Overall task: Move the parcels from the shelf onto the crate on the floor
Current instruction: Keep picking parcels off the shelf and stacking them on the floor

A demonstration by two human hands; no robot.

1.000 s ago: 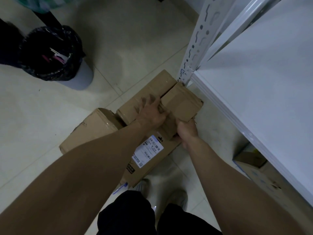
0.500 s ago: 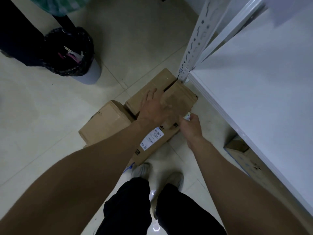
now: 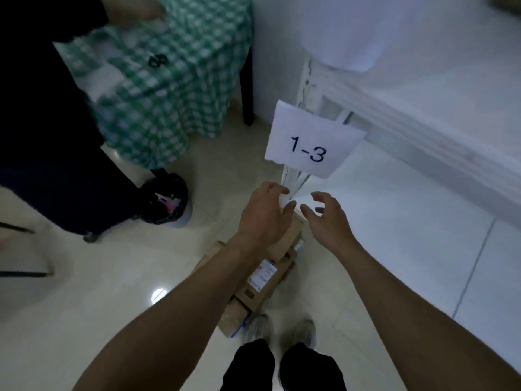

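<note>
so i see my left hand (image 3: 263, 213) and right hand (image 3: 328, 221) empty, fingers spread loose, at the shelf (image 3: 394, 235) corner, above boxes (image 3: 279, 251) on the floor (image 3: 112, 292).

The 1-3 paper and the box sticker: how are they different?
The 1-3 paper looks bigger and hangs by the shelf post; the sticker sits on a brown box on the floor. The paper has large black writing; the sticker's print is too tiny to read. Both are white.
</note>
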